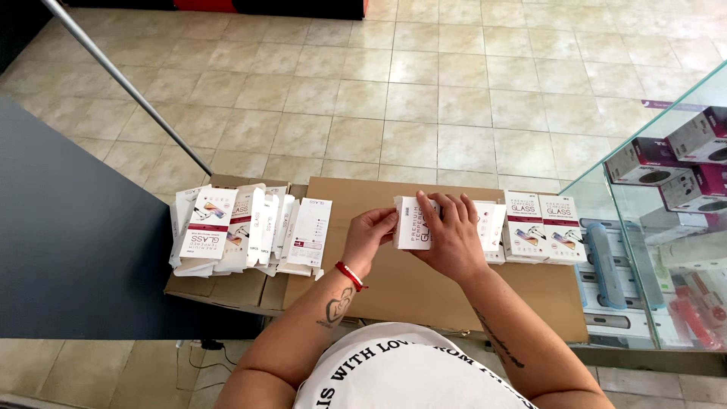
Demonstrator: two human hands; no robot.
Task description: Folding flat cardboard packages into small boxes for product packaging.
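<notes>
Both forearms reach forward and converge at centre. Left hand (pixel 369 236) curled, fingertips pinching inward, red band at wrist. Right hand (pixel 452 238) arched over, fingers spread and bent downward, gripping.

Both hands are gripping a flat white cardboard packet (pixel 415 223) over a brown cardboard sheet (pixel 424 291): the left hand (pixel 368 238) pinching its left edge, the right hand (pixel 453 236) wrapping over its right side. A loose heap of similar white packets (pixel 246 231) is lying to the left, and a neat row of matching white packets (pixel 534 227) is sitting just right of the hands.
</notes>
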